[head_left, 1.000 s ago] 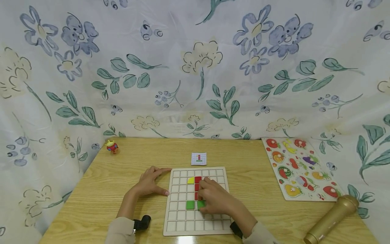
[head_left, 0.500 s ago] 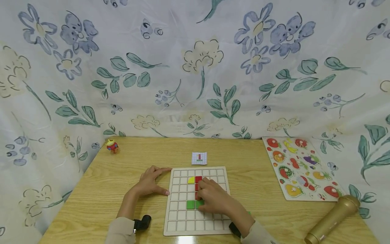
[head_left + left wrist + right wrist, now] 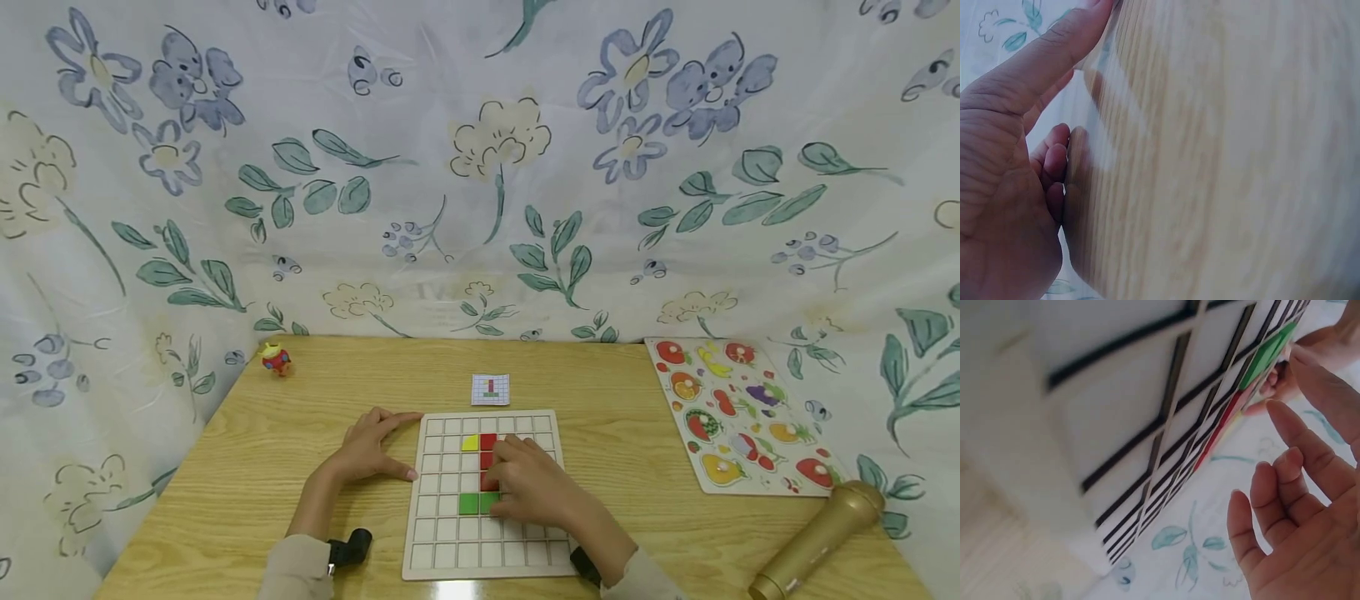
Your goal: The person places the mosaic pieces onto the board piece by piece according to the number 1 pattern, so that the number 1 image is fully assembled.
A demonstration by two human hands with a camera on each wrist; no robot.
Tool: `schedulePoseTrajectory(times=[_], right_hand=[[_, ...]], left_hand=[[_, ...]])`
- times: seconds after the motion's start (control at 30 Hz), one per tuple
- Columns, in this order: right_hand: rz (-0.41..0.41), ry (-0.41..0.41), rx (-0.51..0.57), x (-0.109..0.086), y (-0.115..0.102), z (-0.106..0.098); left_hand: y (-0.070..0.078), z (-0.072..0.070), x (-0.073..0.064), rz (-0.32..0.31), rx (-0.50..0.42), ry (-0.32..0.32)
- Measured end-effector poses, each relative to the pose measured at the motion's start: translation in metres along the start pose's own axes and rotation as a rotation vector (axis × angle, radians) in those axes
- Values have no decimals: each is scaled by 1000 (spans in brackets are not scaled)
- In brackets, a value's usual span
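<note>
A pale gridded board [image 3: 442, 554] lies on the table in the head view. My left hand [image 3: 367, 450] rests at its left edge, thumb and index finger spread along the side. My right hand [image 3: 536, 483] is over the board's middle, thumb tip beside a green tile [image 3: 488, 502] that it partly covers. Another green tile [image 3: 468, 503] adjoins on the left. Above them runs a column of red tiles [image 3: 487, 442], with a yellow rounded tile [image 3: 470, 443] left of the top one. In the right wrist view the thumb and fingers are loosely bent, with a gap between them.
A small card [image 3: 491, 389] with a coloured grid pattern lies behind the board. Toward the back left stands a red and yellow toy figure [image 3: 275, 359]. A fruit-picture board [image 3: 742, 417] and a gold cylinder [image 3: 817, 542] lie at the right. A floral curtain [image 3: 420, 167] surrounds the table.
The right green tile has shifted slightly left, closing the gap to the other green tile. My right hand has since eased slightly right. My left hand stays at the board's edge.
</note>
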State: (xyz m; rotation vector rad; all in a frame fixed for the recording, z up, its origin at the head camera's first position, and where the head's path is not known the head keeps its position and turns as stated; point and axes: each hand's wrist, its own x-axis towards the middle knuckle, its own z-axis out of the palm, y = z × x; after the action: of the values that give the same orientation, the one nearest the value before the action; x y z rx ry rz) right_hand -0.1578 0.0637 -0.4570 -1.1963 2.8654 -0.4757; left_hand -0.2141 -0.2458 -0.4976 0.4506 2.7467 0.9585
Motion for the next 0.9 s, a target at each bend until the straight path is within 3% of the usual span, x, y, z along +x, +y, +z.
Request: schedulePoseTrajectory(times=[0.53, 0.73, 0.9], right_hand=[[31, -8, 226, -23, 23, -5], [91, -50, 236, -32, 32, -5], [91, -28, 235, -42, 38, -8]], left_hand=[[0, 1, 1, -17, 11, -10], [-1, 2, 1, -16, 1, -13], [1, 2, 2, -21, 13, -13]])
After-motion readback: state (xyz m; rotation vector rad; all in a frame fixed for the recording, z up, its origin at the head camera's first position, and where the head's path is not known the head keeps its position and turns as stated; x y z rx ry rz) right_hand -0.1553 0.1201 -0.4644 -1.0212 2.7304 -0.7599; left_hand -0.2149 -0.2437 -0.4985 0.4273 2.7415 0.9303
